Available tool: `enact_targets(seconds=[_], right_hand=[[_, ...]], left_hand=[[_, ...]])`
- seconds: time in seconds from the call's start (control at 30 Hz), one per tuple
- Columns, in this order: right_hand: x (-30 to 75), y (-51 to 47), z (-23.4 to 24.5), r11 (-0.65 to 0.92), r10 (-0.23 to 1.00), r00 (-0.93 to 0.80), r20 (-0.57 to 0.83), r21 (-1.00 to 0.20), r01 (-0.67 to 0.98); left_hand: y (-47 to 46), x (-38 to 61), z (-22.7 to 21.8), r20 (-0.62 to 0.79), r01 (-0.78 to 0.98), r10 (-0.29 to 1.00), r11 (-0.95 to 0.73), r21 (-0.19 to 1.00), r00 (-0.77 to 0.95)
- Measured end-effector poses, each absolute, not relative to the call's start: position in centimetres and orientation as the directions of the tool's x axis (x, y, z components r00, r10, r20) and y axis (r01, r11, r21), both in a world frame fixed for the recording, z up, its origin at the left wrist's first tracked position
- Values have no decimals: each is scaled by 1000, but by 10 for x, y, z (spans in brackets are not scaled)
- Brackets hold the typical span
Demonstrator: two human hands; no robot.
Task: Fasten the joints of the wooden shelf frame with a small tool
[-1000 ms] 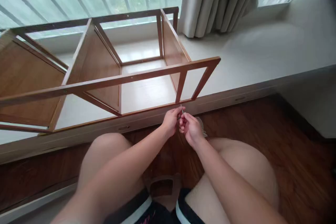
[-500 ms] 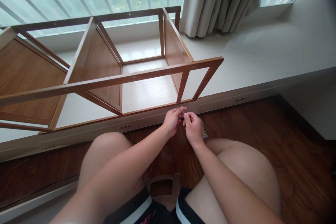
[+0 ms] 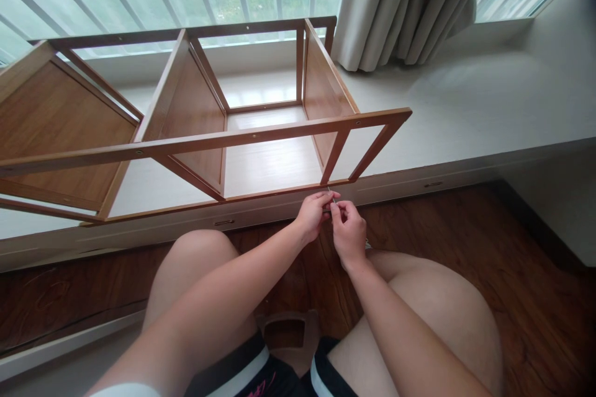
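Close in front of the shelf's lower front rail, my left hand (image 3: 311, 218) and my right hand (image 3: 350, 232) meet at their fingertips. Between them is a thin metal rod (image 3: 331, 194), its tip pointing up toward the rail; its exact kind is too small to make out. Fingers of both hands are closed in a pinch around it. A brown wooden shelf frame (image 3: 279, 131) with several panels lies on its side beyond my hands. The wooden panel (image 3: 326, 74) at its right end stands nearest to them.
The shelf rests on a white window ledge (image 3: 447, 105) with drawer handles in its front. A grey curtain (image 3: 386, 12) hangs behind it. My knees flank my arms. Between them a stool (image 3: 307, 329) shows above the dark wooden floor (image 3: 428, 217).
The view has shifted slightly, so the shelf and both hands appear a little farther right. Both hands keep their pinch on the thin rod at the rail.
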State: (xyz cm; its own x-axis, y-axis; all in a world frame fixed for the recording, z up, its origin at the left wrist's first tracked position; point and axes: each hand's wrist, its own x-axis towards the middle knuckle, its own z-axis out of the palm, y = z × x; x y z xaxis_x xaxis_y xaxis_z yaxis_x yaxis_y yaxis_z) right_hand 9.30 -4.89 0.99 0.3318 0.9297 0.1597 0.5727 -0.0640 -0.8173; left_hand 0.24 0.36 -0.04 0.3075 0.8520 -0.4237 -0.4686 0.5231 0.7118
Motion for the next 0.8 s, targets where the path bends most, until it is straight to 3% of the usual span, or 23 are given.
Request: enact_targets(seconds=[0.8], right_hand=[[90,-47,12,-51,936,315,154,-830,556]], left_hand=[[6,0,1,-421,-442,855,518,732,304]])
